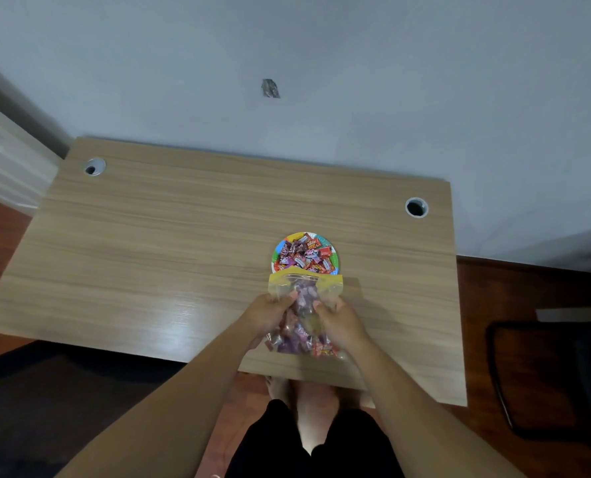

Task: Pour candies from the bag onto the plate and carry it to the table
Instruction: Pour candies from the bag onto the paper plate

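A clear zip bag [302,307] with a yellow top strip hangs over the wooden desk [170,243], its open mouth touching the near rim of a small colourful plate [276,251]. Wrapped red and purple candies [304,255] are heaped on the plate, and more stay inside the bag. My left hand [268,313] grips the bag's left side and my right hand [339,322] grips its right side, both near the middle of the bag. The bag's lower end points toward me.
Two round cable holes sit in the desk, one far left [94,166] and one far right [416,207]. A grey wall [321,63] stands behind the desk. A dark chair [556,374] is at the right, and my legs and feet show below the desk edge.
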The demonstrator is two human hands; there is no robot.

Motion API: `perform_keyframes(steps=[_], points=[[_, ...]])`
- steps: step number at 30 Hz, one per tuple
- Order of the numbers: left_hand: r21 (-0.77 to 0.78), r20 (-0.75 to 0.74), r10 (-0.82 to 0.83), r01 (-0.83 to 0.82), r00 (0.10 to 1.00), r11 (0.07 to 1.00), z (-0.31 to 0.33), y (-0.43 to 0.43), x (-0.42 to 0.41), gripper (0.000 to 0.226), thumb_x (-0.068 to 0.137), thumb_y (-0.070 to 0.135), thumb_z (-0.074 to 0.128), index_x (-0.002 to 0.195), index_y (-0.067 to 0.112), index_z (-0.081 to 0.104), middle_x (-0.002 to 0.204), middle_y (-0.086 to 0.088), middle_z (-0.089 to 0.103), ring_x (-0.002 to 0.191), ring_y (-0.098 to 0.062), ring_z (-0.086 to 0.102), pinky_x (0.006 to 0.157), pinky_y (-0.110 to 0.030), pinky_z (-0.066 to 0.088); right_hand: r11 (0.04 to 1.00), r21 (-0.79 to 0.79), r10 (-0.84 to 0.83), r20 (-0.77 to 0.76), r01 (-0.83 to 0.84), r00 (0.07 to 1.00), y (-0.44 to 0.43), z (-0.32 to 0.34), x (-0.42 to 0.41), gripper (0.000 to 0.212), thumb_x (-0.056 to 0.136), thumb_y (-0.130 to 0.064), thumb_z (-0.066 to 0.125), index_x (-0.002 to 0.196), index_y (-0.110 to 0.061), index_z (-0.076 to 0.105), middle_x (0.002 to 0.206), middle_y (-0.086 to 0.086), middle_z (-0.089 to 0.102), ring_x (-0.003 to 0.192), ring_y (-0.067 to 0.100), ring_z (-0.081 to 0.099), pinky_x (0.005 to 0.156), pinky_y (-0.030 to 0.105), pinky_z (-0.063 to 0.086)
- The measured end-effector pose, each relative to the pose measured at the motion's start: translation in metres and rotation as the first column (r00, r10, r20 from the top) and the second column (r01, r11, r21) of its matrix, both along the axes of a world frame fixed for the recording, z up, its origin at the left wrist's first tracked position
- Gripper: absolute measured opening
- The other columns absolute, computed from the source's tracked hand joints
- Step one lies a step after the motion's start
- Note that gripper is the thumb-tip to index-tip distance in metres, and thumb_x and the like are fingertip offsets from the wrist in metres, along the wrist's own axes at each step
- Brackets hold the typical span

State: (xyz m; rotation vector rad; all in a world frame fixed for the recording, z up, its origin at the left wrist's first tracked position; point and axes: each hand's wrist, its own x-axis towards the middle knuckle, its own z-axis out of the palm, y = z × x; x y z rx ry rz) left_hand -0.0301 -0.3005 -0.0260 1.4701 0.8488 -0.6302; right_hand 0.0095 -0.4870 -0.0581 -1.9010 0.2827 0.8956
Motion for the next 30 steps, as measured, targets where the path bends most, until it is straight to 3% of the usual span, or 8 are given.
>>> perform_keyframes(steps=[4,8,10,14,19,22,26,30], points=[[-0.03,0.02,0.042,-0.041,0.999,0.999,0.004,0.001,0.0,0.043,0.1,0.048,0.071,0.113,0.009,0.082,0.106,-0.013,0.086,0.104,-0.036,0.082,0.101,-0.053,0.062,1.0,0.014,-0.01,0.001,0.01,1.0,0.001,0.006,0.002,0.03,0.105,-0.027,0.065,0.133,-0.017,0.071,0.126,-0.003,0.077,0.116,0.019,0.073,0.1,0.032,0.054],[-0.038,0.012,0.028,-0.027,1.0,0.999,0.007,0.003,-0.001,0.04,0.098,0.05,0.072,0.099,0.012,0.083,0.096,-0.011,0.086,0.078,-0.027,0.075,0.066,-0.032,0.054,1.0,-0.002,0.003,0.001,-0.003,1.0,0.002,0.004,0.001,0.026,0.104,-0.026,0.065,0.127,-0.017,0.073,0.118,-0.001,0.08,0.11,0.023,0.077,0.087,0.032,0.057],[-0.043,0.008,0.032,-0.032,0.999,0.999,0.009,0.003,-0.002,0.039,0.098,0.049,0.073,0.097,0.012,0.084,0.094,-0.012,0.085,0.073,-0.026,0.071,0.063,-0.031,0.049,1.0,0.0,-0.002,0.005,0.002,1.0,0.002,0.006,0.001,0.026,0.105,-0.024,0.065,0.127,-0.016,0.074,0.117,0.0,0.081,0.109,0.022,0.077,0.09,0.034,0.058],[-0.06,-0.003,0.056,-0.056,0.998,0.997,0.008,0.004,-0.003,0.038,0.101,0.043,0.072,0.104,0.007,0.084,0.104,-0.015,0.086,0.092,-0.033,0.074,0.074,-0.036,0.053,1.0,-0.01,-0.008,0.003,0.008,1.0,0.001,0.002,-0.002,0.028,0.102,-0.028,0.067,0.127,-0.017,0.073,0.117,-0.001,0.081,0.11,0.023,0.077,0.1,0.043,0.06],[-0.072,0.008,0.052,-0.051,0.999,0.996,0.009,0.004,-0.006,0.04,0.099,0.045,0.074,0.112,0.009,0.084,0.109,-0.011,0.086,0.108,-0.034,0.078,0.077,-0.033,0.058,0.999,-0.005,-0.034,-0.014,0.034,0.999,0.0,0.006,-0.005,0.021,0.102,-0.024,0.067,0.122,-0.018,0.072,0.112,0.0,0.081,0.105,0.024,0.077,0.099,0.043,0.06],[-0.065,-0.002,0.052,-0.052,0.999,0.997,0.011,0.005,-0.006,0.042,0.098,0.045,0.075,0.115,0.008,0.082,0.109,-0.011,0.086,0.114,-0.038,0.078,0.084,-0.036,0.059,0.999,-0.018,-0.039,-0.002,0.039,0.999,-0.001,0.013,-0.006,0.019,0.104,-0.022,0.065,0.119,-0.014,0.073,0.105,0.0,0.08,0.09,0.019,0.075,0.084,0.033,0.058],[-0.084,-0.001,0.046,-0.046,0.999,0.995,0.02,0.006,-0.01,0.044,0.1,0.042,0.074,0.118,0.002,0.081,0.116,-0.018,0.083,0.094,-0.03,0.077,0.054,-0.018,0.059,0.998,-0.044,-0.052,-0.023,0.051,0.998,-0.003,0.017,-0.007,0.021,0.106,-0.027,0.063,0.112,-0.011,0.074,0.094,0.005,0.079,0.073,0.015,0.068,0.066,0.029,0.051],[-0.119,0.02,0.053,-0.05,0.998,0.992,0.027,0.008,-0.017,0.043,0.1,0.042,0.073,0.119,0.004,0.08,0.119,-0.016,0.083,0.083,-0.019,0.075,0.056,-0.019,0.061,0.999,-0.046,-0.025,-0.016,0.024,1.0,-0.006,0.018,-0.007,0.034,0.105,-0.038,0.06,0.11,-0.009,0.077,0.109,0.016,0.08,0.079,0.018,0.065,0.071,0.032,0.049]])
